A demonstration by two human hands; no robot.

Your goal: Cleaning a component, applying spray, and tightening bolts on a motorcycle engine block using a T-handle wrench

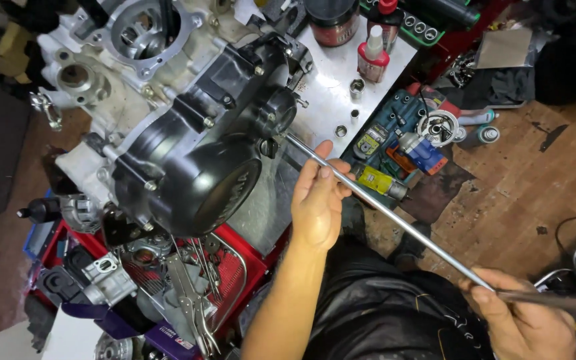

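Fingers point(320, 175) of the left hand point(315, 207) curl loosely around the long metal rod point(381, 210), thumb on top, steadying it near its front end. Grip looks light, more a guide than a clamp. Right hand point(525, 320) is closed around the rear end of the rod at the lower right corner, fingers wrapped where the shaft thickens into a darker handle; the far end of that handle runs out of frame.

Rod runs diagonally from lower right up to the engine point(168, 113). Its tip meets the side of the black engine cover point(201, 160), right at a small black fitting point(269, 147) by the cover's edge. Can't tell whether the tip is seated on a bolt there.

Engine sits on a shiny metal plate point(331, 93), tilted, cylinder opening facing up at the top left. Loose sockets point(357, 88) lie on the plate. A small red bottle with a white nozzle point(373, 55) stands upright at the plate's far edge, next to a dark can point(331, 20).

Below the engine: red tray point(251, 263) holding locking pliers point(195, 300) and assorted parts. Right of the plate: an open blue-green tool case point(395, 133) on the wooden floor point(521, 180). Person's dark trousers point(381, 307) fill the bottom centre.
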